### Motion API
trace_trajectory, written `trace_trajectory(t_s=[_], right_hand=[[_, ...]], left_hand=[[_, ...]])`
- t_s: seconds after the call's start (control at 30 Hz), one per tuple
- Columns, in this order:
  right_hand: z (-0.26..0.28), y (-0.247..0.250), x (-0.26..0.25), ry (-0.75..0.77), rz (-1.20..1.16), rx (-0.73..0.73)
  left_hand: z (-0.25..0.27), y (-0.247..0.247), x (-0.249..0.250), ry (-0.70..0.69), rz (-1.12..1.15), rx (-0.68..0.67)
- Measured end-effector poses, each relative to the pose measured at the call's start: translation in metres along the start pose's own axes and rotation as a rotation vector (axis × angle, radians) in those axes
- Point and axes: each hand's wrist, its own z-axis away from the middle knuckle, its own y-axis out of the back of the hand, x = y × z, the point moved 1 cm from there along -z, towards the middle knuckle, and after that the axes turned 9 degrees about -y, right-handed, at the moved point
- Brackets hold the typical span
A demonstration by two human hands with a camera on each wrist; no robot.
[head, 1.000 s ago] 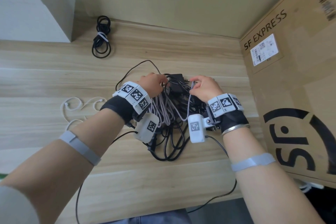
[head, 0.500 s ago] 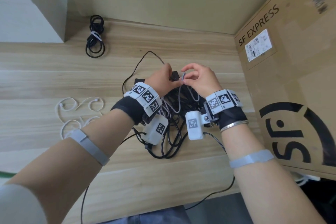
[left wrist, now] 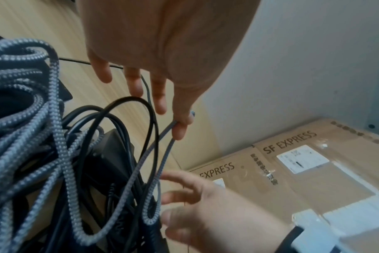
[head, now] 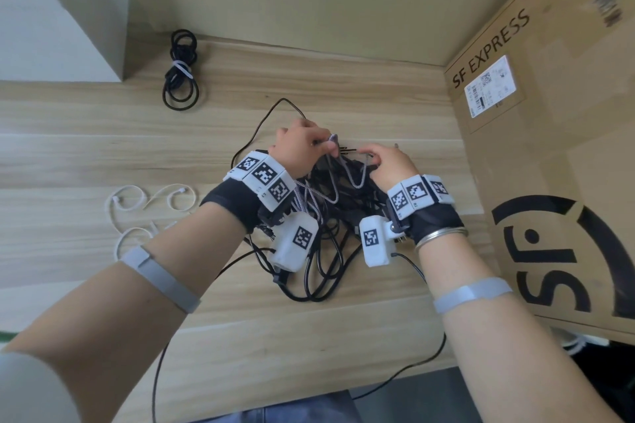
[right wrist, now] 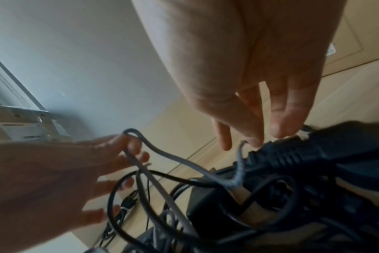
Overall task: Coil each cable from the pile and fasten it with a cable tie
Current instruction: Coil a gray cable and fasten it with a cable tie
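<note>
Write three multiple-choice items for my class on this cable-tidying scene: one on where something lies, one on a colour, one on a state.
1. Where does the tied black coil lie?
A. At the far left of the table, away from the pile
B. On top of the cardboard box
C. Inside the pile

2. What colour is the loose thin cable lying left of the left forearm?
A. Red
B. White
C. Green

3. What is the left hand doing?
A. Lying flat on the table
B. Pinching the grey braided cable
C. Holding a pair of scissors

Answers:
1 A: the coil, bound with a pale tie, sits near the back left corner, apart from the pile.
2 B: its curls look white on the wood.
3 B: the left wrist view shows thumb and finger closed on the braided cable.
</note>
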Motion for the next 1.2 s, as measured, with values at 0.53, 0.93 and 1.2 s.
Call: trace_trajectory(t_s=[0.53, 0.93, 1.2], right_hand=[[0.018, 0.03, -0.022, 0.128, -0.443, 0.013], [0.024, 0.029, -0.046, 0.191, -0.244, 0.115], [0.024, 0.023, -0.056, 0.279, 0.191, 0.098]], left_hand=[[-0.007, -0.001, 0.0, 0.025, 0.329, -0.009], [-0.013, 0.001, -0.007, 0.063, 0.098, 0.118], [-0.01, 0.009, -0.002, -0.157, 0.33, 0.12]])
